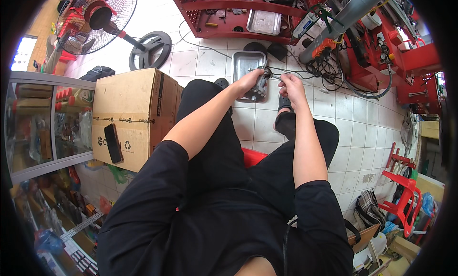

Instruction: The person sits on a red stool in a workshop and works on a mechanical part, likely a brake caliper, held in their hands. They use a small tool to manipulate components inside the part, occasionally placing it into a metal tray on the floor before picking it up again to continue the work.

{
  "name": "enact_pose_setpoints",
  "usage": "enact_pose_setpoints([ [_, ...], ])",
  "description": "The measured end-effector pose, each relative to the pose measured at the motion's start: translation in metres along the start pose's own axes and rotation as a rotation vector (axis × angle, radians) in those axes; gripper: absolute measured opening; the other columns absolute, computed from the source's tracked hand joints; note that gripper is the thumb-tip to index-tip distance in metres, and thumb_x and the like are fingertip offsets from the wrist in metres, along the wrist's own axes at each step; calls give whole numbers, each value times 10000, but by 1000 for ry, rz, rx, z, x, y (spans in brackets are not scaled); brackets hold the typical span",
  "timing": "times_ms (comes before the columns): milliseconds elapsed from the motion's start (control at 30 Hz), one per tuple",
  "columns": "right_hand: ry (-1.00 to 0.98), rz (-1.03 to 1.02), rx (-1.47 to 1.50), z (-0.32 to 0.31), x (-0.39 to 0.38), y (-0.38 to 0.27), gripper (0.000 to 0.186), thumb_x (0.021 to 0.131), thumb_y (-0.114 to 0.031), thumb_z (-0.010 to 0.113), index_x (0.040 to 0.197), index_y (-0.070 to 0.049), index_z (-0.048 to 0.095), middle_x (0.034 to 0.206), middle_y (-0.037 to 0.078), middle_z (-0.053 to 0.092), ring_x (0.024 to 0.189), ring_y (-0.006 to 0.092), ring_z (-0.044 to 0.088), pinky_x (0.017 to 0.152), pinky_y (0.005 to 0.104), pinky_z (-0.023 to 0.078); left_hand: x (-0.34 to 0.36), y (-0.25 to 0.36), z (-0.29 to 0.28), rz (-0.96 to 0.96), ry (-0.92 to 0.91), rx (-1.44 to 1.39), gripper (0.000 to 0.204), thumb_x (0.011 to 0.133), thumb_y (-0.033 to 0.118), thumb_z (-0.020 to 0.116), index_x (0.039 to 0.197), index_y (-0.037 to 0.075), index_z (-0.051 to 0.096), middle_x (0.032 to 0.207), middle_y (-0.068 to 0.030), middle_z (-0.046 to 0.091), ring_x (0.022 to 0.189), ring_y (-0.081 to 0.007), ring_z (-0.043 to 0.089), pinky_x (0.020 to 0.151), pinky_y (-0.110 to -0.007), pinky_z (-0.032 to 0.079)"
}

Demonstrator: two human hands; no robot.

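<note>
My left hand (251, 79) grips a small dark metal part (260, 88) with wires coming out of it, held over a shallow metal tray (241, 61) on the tiled floor. My right hand (291, 85) is just to the right of it, fingers pinched on a thin black wire (305, 74) that leads off toward the right. Both forearms reach forward over my knees; I sit on a red stool (252, 156) in black clothes.
A cardboard box (136, 109) with a black phone (113, 142) on top stands at my left, beside a glass display case (47, 123). A standing fan (90, 18) is behind it. Red tool racks (229, 13) and a grey pipe (334, 23) lie ahead. Red plastic chairs (405, 195) stand at right.
</note>
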State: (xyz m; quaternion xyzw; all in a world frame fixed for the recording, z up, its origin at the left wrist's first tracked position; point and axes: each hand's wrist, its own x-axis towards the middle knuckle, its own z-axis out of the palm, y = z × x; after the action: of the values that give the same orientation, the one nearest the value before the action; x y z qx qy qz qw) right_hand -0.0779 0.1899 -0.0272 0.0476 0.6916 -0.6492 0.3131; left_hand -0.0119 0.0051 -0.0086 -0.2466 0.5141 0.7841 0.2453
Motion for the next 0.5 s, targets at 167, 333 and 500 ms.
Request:
enact_pose_setpoints([
  [167,-13,-187,13,3,4,8,274,866,-257,612,1026,-45,545,795,48,608,584,103,577,488,235,413,0,0,-2,-2,-4,38,426,926,416,367,844,52,574,696,-50,592,547,-182,600,534,-321,518],
  [333,40,44,43,6,-7,-7,230,859,-218,600,1023,-66,546,829,44,606,641,105,593,514,234,421,-3,1,-1,-9,8,44,431,924,422,363,851,54,576,705,-49,596,546,-179,599,532,-316,514],
  [500,-20,-31,36,-2,4,5,257,858,-246,597,1042,-72,547,840,49,608,638,118,599,504,229,408,-5,3,2,17,5,67,433,923,417,359,853,50,578,709,-50,599,546,-177,597,528,-316,510],
])
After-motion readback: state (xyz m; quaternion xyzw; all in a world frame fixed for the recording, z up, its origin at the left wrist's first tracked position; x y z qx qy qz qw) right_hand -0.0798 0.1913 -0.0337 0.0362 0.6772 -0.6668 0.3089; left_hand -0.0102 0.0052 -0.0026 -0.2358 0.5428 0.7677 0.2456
